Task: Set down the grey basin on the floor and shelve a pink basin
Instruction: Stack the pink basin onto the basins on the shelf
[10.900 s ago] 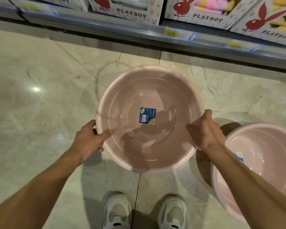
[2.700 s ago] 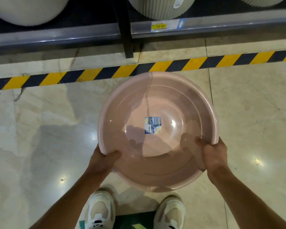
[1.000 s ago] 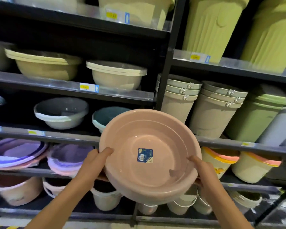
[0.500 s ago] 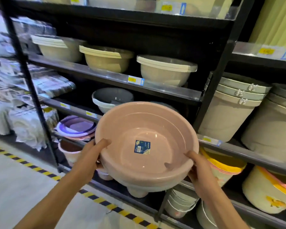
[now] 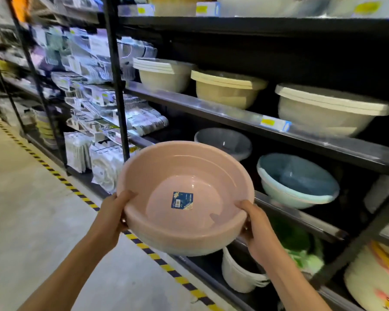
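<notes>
Pink plastic basin (image 5: 184,196) held in the air in front of the shelves, not yet placed.

The left hand (image 5: 112,212) and the right hand (image 5: 255,223) each grip the rim on opposite sides, thumbs hooked over the edge and the other fingers closed under it, so the basin hangs between them, tilted a little toward the person. I think the main risk is at the shelf: a grey basin (image 5: 222,142) and a blue basin (image 5: 296,178) already stand on the middle shelf (image 5: 301,212) just behind, and the shelf above (image 5: 234,117) is low. If the pink basin goes in flat and wide, its rim may knock a neighbour or catch the shelf edge. The smooth plastic could also slip when one hand lets go. No grey basin shows on the floor (image 5: 20,198).
</notes>
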A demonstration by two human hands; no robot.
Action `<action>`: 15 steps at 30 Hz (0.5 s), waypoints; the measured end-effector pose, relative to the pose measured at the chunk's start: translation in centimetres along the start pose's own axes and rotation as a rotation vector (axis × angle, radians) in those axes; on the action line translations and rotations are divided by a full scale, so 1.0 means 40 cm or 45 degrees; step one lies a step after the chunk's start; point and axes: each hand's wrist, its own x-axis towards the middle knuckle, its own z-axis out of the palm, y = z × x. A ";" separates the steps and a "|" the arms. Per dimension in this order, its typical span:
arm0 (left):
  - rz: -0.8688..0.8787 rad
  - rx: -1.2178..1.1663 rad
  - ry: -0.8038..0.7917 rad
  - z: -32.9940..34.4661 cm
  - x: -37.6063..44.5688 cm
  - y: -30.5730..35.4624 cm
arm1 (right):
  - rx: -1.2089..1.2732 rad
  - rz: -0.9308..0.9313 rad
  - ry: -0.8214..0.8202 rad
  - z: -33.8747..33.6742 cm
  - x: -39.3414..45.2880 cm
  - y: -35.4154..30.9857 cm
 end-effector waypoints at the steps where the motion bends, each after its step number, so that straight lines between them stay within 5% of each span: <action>1: -0.002 0.010 -0.003 -0.030 0.033 0.007 | 0.004 0.013 0.019 0.042 0.017 0.007; 15: -0.029 -0.014 -0.058 -0.205 0.542 0.059 | 0.034 0.007 0.169 0.399 0.398 0.092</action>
